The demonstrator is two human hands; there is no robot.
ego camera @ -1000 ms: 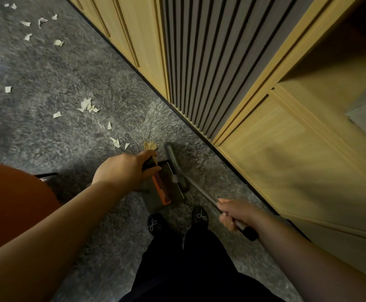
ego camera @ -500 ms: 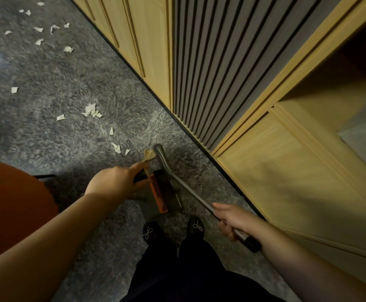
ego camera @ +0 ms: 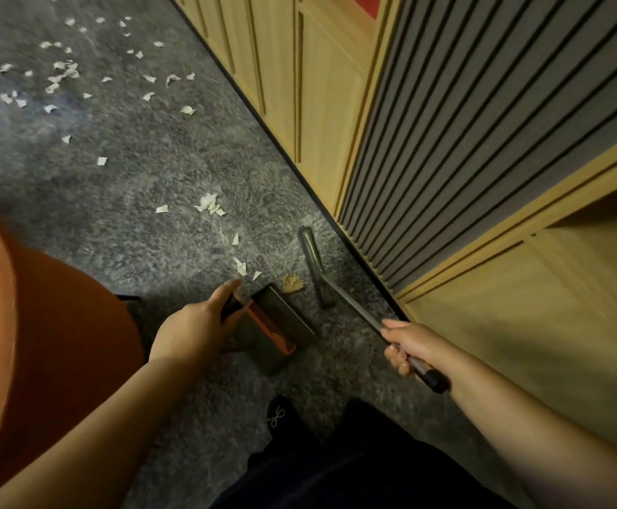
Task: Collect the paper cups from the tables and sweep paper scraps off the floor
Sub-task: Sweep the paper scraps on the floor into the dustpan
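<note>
Carpet's littered; my left hand (ego camera: 193,326) grips the dustpan (ego camera: 281,330), right hand (ego camera: 409,345) grips the broom (ego camera: 316,268). Next I'd sweep the tan scrap (ego camera: 292,282) beside the dustpan in.

Floor (ego camera: 123,178): grey mottled carpet, matt, rough pile. Scraps (ego camera: 209,203): white torn paper. Cabinet fronts (ego camera: 520,325): light wood, smooth satin. Wall panel (ego camera: 483,141): grey ribbed slats, matt. Broom handle (ego camera: 351,306): smooth, slight sheen. Dustpan (ego camera: 284,317): dark matt plastic with an orange comb strip.
</note>
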